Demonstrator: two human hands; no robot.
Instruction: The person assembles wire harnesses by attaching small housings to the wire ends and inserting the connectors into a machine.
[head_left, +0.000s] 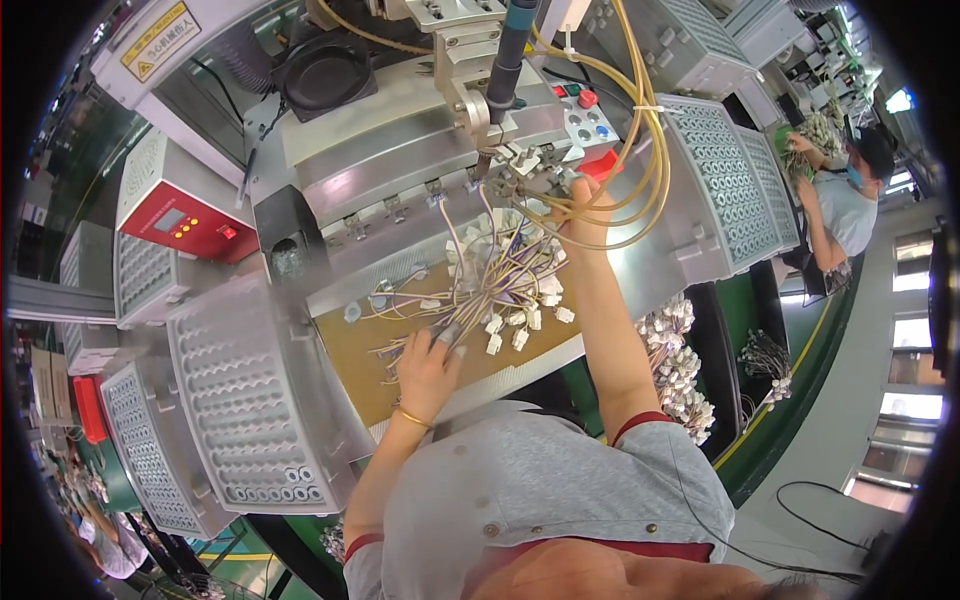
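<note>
On the tan work mat (365, 350) lies a bundle of thin wires (485, 290), yellowish and purple, with white plug connectors (520, 338) fanned around it. My left hand (428, 372) is closed over the near end of the bundle, its fingertips wrapped in pale covers. My right hand (590, 212) reaches up to the metal fixture (520, 160) under the machine's head. Yellow tubes and the fixture hide most of its fingers, so its grip is unclear. One wire rises from the bundle to a small clamp (436, 190) on the metal rail.
Grey trays with rows of round holes (240, 400) stand at left, with another tray (725, 185) at right. A red-fronted control box (185, 215) sits left; a button panel (590, 125) is behind my right hand. Connector bundles (675, 370) hang at right. A masked co-worker (850, 190) works beyond.
</note>
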